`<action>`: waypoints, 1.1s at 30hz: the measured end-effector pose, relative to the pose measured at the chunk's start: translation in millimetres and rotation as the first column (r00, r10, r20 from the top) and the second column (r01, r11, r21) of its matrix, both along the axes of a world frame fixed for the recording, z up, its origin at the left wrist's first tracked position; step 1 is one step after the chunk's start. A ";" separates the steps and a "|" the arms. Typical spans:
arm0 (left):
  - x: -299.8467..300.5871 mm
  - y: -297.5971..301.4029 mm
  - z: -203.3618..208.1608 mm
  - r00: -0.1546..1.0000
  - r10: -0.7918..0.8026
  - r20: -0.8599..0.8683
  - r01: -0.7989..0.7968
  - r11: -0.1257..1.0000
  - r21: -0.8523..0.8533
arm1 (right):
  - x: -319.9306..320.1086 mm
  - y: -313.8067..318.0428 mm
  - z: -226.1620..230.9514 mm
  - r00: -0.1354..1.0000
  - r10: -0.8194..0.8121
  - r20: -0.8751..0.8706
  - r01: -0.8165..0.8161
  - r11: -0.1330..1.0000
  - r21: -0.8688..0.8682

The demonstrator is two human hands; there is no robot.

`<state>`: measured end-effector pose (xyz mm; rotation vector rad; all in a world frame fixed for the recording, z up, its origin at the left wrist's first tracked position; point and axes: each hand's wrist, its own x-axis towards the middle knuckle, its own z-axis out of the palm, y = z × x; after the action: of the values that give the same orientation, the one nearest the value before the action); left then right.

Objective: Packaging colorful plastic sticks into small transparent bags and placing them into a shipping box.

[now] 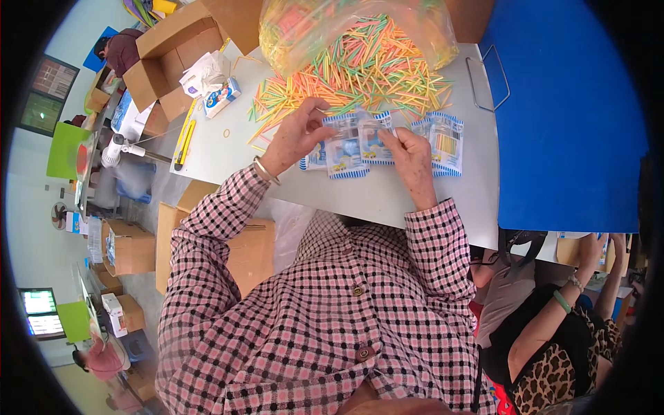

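Observation:
Over the white table, my right hand (415, 164) pinches a small clear plastic packet (375, 142) with blue-and-white striped edges between thumb and fingers. My left hand (296, 137), a bangle at its wrist, is at the left of the packets, thumb and forefinger apart beside the upper edge of another packet (347, 153). That packet overlaps the one in my right hand. Right of my right hand lies a packet (447, 144) with coloured sticks showing through its window. Beyond both hands spreads a heap of thin pastel sticks (366, 62) in yellow, green, pink and orange.
A clear plastic bag (290, 41) partly covers the heap. To the left lie a yellow utility knife (185, 144), a tissue pack (207, 72) and an open cardboard box (155, 72). A blue panel (564, 124) borders the table's right. Another person's arms (553, 318) show at lower right.

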<state>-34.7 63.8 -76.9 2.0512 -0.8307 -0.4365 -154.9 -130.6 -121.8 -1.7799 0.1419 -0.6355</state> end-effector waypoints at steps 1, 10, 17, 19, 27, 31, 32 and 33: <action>-1.1 -2.0 4.3 1.000 0.003 0.000 -0.003 1.000 0.000 | 0.3 -1.8 -1.2 0.997 0.055 -0.055 -0.054 0.999 0.008; -10.6 -33.0 10.8 0.838 -0.231 0.495 0.286 0.958 -0.037 | -7.3 8.5 12.2 0.963 0.224 -0.147 -0.183 0.950 0.253; -17.3 -40.3 15.5 0.854 -0.143 0.500 0.213 0.973 -0.085 | -9.9 1.6 14.8 0.955 0.209 -0.210 -0.172 0.969 0.178; -16.9 -40.0 15.0 0.864 -0.133 0.486 0.202 0.975 -0.093 | -9.0 2.1 13.5 0.959 0.193 -0.207 -0.166 0.976 0.143; 28.1 -73.9 14.8 0.787 -0.352 0.507 0.421 0.907 -0.025 | -8.5 1.0 10.0 0.978 0.161 -0.133 -0.147 0.983 0.107; 49.9 -116.7 11.3 0.537 -0.502 0.678 0.429 0.855 0.293 | -8.9 5.8 -1.8 0.957 0.208 -0.202 -0.198 0.978 0.067; 49.0 -126.9 8.7 0.390 -0.509 0.768 0.335 0.855 0.396 | -8.4 6.2 -3.4 0.958 0.219 -0.184 -0.211 0.976 0.059; 47.2 -133.9 8.3 0.325 -0.577 0.749 0.296 0.814 0.499 | -8.1 6.6 -2.5 0.960 0.212 -0.182 -0.205 0.977 0.057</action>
<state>12.6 -70.2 -68.6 2.2344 -2.1393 0.3713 -163.0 -124.0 -124.3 -1.7881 0.0918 -0.3115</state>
